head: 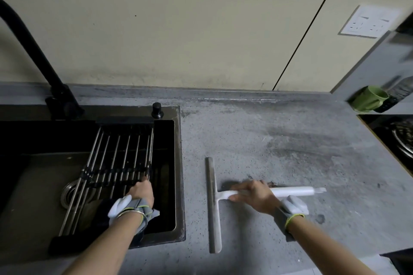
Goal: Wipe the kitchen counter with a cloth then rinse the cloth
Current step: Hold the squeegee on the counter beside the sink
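On the counter [279, 140], our right hand [252, 194] grips the squeegee [213, 205] handle; left hand [142, 191] fingers are hidden at the sink rack [116, 154], grip unclear. Keep the blade flat, pull toward the sink [181, 163].

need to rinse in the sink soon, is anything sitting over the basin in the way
Yes. A roll-up rack of metal rods lies across the sink, covering the middle of the basin beneath the faucet. The left hand is touching its near end.

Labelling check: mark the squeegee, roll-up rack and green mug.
squeegee [213, 205]: head view, middle of the blade
roll-up rack [116, 158]: head view, rods over the sink
green mug [369, 98]: head view, its side wall
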A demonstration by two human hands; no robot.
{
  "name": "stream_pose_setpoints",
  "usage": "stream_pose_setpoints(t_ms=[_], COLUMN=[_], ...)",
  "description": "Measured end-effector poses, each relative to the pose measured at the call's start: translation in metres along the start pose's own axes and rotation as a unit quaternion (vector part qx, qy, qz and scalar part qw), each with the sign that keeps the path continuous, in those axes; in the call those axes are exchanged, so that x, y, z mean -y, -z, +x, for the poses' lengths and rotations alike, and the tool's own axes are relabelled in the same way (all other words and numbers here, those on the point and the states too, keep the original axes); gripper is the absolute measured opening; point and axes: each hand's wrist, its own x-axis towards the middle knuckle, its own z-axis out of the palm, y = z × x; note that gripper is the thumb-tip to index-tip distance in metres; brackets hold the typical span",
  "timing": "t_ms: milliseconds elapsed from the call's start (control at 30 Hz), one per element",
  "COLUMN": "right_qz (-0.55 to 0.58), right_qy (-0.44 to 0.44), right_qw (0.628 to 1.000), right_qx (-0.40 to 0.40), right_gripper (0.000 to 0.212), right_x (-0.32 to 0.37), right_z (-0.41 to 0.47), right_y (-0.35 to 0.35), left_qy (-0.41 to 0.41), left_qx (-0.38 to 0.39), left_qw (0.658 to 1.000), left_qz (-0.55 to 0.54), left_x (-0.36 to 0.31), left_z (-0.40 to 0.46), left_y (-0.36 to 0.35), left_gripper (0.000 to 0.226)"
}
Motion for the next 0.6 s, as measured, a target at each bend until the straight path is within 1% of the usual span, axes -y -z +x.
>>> stream_pose_setpoints(t_ms=[133, 233, 333, 400, 467, 600], right_qz=[0.020, 0.020, 0.021, 0.049, 0.094, 0.093], right_qy=[0.028, 0.049, 0.066, 0.055, 0.026, -0.009], right_qw=[0.999, 0.998, 0.997, 0.997, 0.995, 0.994], right_qx=[0.008, 0.015, 0.015, 0.014, 0.003, -0.060], right_gripper=[0.034, 0.034, 0.033, 0.033, 0.033, 0.036], right_x=[0.020, 0.029, 0.030, 0.024, 0.014, -0.006], right_z=[0.014, 0.022, 0.027, 0.029, 0.031, 0.038], right_y=[-0.008, -0.013, -0.012, -0.006, 0.004, 0.031], left_qy=[0.013, 0.002, 0.008, 0.000, 0.001, 0.009], left_qx=[0.013, 0.019, 0.021, 0.023, 0.016, -0.049], left_qw=[1.000, 0.999, 0.998, 0.998, 0.999, 0.993], left_qz=[-0.010, -0.036, -0.063, -0.054, -0.051, -0.107], left_x=[0.000, 0.001, 0.001, 0.003, 0.003, 0.002], left_z=[-0.001, -0.001, -0.001, 0.002, 0.006, 0.020], left_y=[0.001, 0.001, 0.001, 0.000, -0.004, -0.020], left_gripper=[0.038, 0.035, 0.041, 0.045, 0.048, 0.062])
